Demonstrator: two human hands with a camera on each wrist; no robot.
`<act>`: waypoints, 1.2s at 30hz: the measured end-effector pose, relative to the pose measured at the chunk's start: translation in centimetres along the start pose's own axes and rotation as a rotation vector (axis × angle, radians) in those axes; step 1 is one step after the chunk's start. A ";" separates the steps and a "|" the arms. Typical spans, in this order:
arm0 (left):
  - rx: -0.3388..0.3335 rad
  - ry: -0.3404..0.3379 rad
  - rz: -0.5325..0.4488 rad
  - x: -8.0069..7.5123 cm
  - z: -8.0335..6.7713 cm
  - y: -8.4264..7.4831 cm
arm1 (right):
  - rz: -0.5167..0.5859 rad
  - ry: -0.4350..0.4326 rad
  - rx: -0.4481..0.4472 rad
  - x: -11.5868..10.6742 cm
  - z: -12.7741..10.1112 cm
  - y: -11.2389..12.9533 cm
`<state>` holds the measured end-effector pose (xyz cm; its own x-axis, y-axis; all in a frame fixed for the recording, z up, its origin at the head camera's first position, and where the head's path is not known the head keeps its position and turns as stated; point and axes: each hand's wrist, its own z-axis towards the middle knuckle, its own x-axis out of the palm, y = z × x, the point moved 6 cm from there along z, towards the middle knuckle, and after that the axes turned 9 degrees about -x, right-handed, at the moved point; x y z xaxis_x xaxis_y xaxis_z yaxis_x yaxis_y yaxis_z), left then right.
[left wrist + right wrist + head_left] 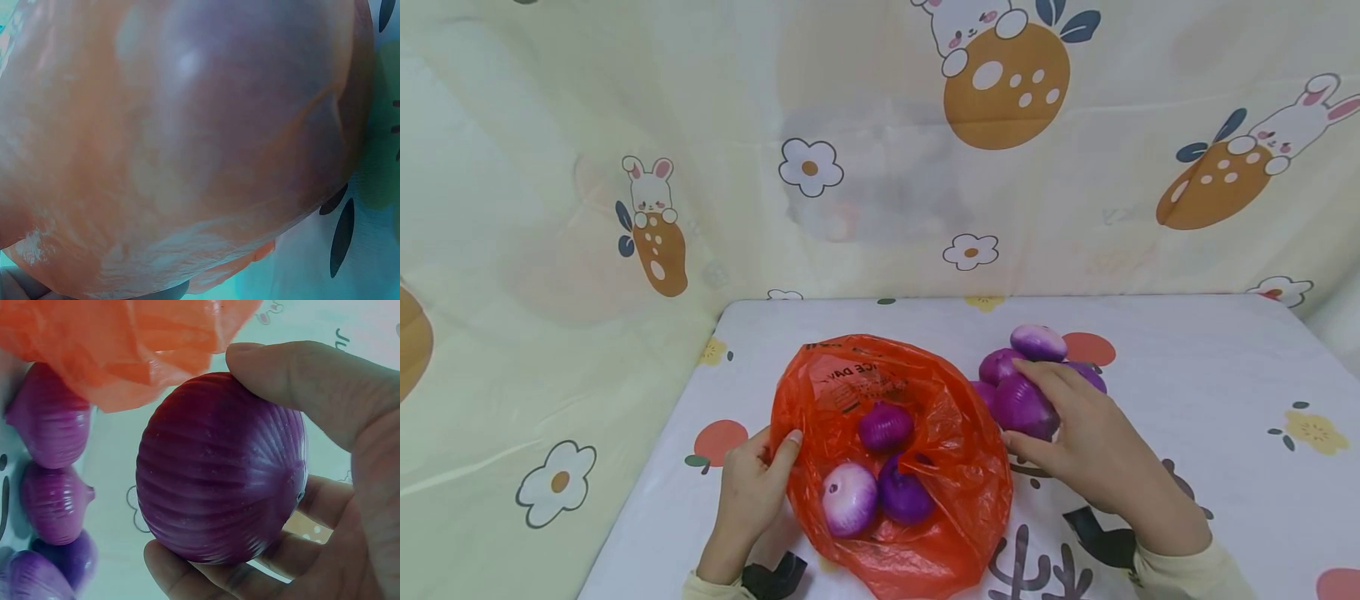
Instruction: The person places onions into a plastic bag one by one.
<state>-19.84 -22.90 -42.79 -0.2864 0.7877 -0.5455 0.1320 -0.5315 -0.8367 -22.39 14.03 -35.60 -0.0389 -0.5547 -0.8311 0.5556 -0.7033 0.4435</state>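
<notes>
Right hand: we find the right hand (1093, 450) curled round a purple onion (1024, 406), thumb below and fingers (300, 375) over the top, at the near edge of the loose pile; the right wrist view confirms a full grasp with the onion seated against the palm.

Held onion, position: just beside the bag's right rim, touching or nearly touching its neighbours in the pile; we judge the grip is wide because the bulb is round and smooth.

Left hand: the left hand (752, 492) pinches the left rim of the orange plastic bag (955, 467), thumb laid on the inside of the film, which in our view keeps the mouth spread open.

Bag contents: three onions lie inside: one purple at centre (886, 427), one pale (848, 498), one dark purple (904, 492) touching the pale one.

Loose pile: further onions (1037, 342) sit bunched on the printed tablecloth (1210, 400), to the right of the bag.

Left wrist view: filled by orange film at close range; we cannot tell finger detail from it.

Backdrop: a curtain with rabbit and carrot print (655, 225) hangs behind the table.
</notes>
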 end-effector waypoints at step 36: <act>0.024 0.011 -0.015 0.0 -0.1 -0.2 | 0.068 -0.070 -0.170 0.4 2.9 5.3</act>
<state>-19.77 -22.78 -42.62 -0.2774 0.7988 -0.5339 0.1046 -0.5272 -0.8433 -21.86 8.75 -32.63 -0.0514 -0.6320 -0.7732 0.6908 -0.5816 0.4295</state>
